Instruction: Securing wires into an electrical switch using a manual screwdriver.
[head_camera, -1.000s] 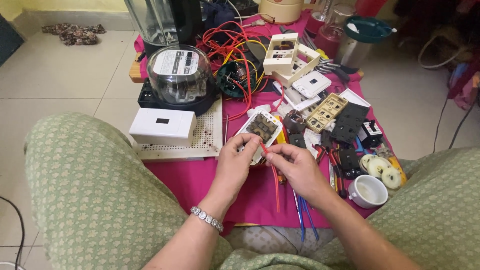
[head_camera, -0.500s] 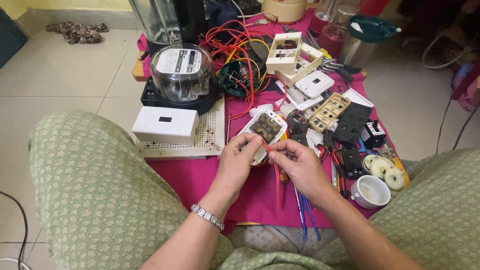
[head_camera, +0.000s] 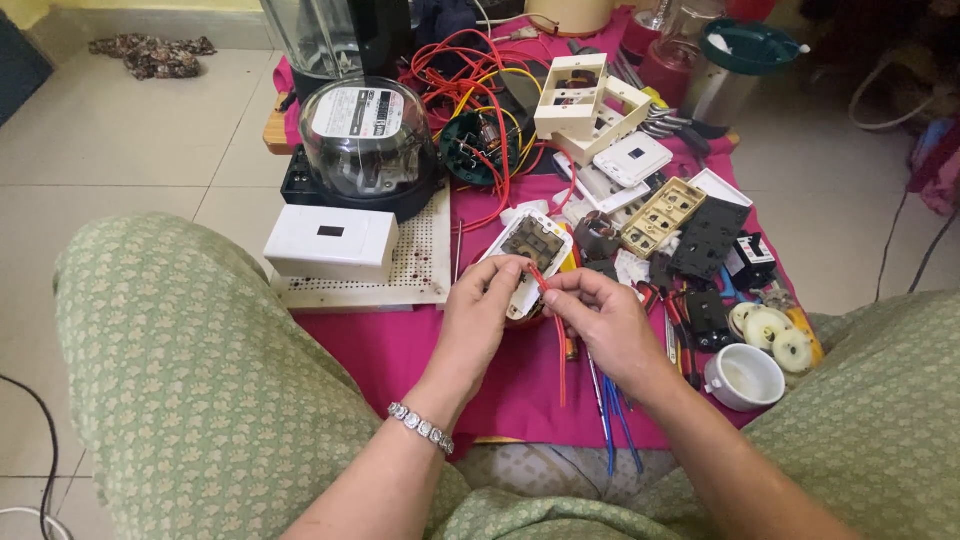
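Magenta cloth (head_camera: 400, 350) covers the floor; near its front edge, the left hand (head_camera: 480, 315) steadies a white switch plate (head_camera: 530, 255) while right hand (head_camera: 605, 320) fingers pinch a thin red wire (head_camera: 558, 335) at its terminal.

Since a second ago the right hand (head_camera: 605, 322) moves in from the right: then it sits a little apart from the left hand (head_camera: 485, 310), with a gap between the fingertips; now the two sets of fingertips meet over the lower edge of the white switch module (head_camera: 530, 255). The red wire (head_camera: 556, 325) now shows pinched between both hands at its top end, its length hanging straight down between the wrists over the pink cloth (head_camera: 400, 350). The left hand closes slightly toward the wire, thumb and forefinger drawn together.
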